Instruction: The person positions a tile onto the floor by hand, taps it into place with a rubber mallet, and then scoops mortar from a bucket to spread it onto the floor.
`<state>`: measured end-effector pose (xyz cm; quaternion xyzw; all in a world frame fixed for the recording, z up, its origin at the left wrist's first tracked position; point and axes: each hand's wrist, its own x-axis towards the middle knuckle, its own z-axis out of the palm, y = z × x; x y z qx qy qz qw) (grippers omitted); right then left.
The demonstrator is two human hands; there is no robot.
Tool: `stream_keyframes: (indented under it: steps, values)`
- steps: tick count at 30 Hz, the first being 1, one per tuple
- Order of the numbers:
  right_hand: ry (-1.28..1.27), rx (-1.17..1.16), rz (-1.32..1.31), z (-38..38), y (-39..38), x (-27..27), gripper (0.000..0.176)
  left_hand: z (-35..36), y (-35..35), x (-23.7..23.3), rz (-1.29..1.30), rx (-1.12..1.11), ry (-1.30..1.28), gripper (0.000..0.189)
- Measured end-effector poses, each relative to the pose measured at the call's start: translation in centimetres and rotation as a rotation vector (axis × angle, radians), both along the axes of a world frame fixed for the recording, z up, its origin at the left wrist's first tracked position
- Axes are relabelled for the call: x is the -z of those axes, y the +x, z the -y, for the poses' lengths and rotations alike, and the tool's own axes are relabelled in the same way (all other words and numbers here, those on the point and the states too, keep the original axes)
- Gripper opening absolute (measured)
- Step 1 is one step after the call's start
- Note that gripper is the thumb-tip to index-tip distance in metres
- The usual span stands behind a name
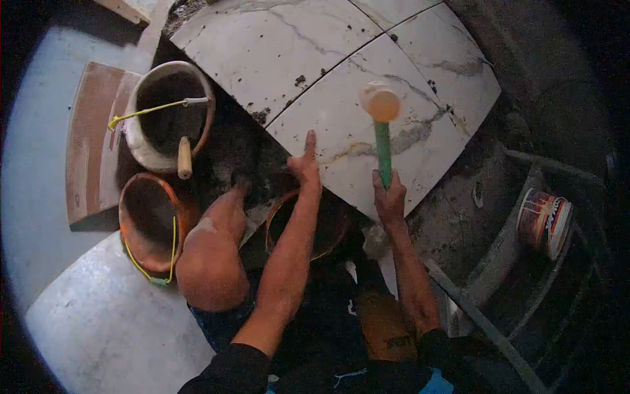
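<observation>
My right hand [391, 197] is closed around the green handle of a mallet [383, 141], whose pale, orange-faced head is up over a white marbled tile [420, 161]. My left hand [306, 168] is at the near left edge of that tile, one finger stretched out along its surface and the thumb out to the side. Dark narrow joints separate this tile from the neighbouring marbled tiles [262, 49]. Crumbs of dark mortar lie along the joints and corners.
To the left stand a whitish bucket [136, 139] with a wooden tool handle [185, 159] sticking out and an orange bucket [172, 192]. Another bucket [340, 223] sits partly under my left arm. A labelled paint bucket [543, 222] lies at right, beyond a long grey bar [485, 328].
</observation>
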<state>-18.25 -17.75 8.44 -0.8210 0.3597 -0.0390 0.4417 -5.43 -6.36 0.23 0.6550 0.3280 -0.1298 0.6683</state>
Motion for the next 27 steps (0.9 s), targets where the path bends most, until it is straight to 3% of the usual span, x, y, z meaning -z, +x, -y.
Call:
stream_keyframes:
  steps: [2,5,9,12,14,17,20,24,27]
  values:
    - [-0.097,-0.059,-0.172,0.1,0.7,1.0,0.043,-0.3,0.0,-1.5,0.009,0.088,-0.037,0.057]
    - [0.023,0.046,-0.048,-0.6,1.3,-1.5,0.043,0.1,-0.2,0.4,0.248,0.030,-0.075,0.062]
    - [-0.053,-0.005,-0.114,-0.8,0.9,-0.8,0.043,0.0,0.1,-1.5,-0.081,0.061,-0.036,0.062]
    - [-0.094,-0.015,-0.151,-0.8,1.7,-1.1,0.042,0.1,0.3,-0.4,-0.003,0.015,-0.138,0.062]
    - [-0.042,0.003,-0.067,-1.5,1.0,-1.4,0.041,-0.3,-0.2,1.0,0.009,0.102,-0.006,0.059]
    - [-0.073,-0.092,-0.170,-1.1,0.9,1.0,0.041,-0.1,-0.3,1.9,0.025,0.027,-0.001,0.057]
    - [0.043,0.028,-0.102,-1.7,1.7,-1.7,0.040,-0.2,-0.1,0.2,0.031,0.021,-0.009,0.046]
    - [-0.002,0.014,-0.036,-1.8,1.3,-0.3,0.039,-0.3,-0.2,-0.3,-0.008,0.028,-0.118,0.048]
    - [0.027,-0.004,-0.158,-1.2,1.9,-0.9,0.038,0.0,0.3,-1.3,0.040,-0.016,-0.052,0.049]
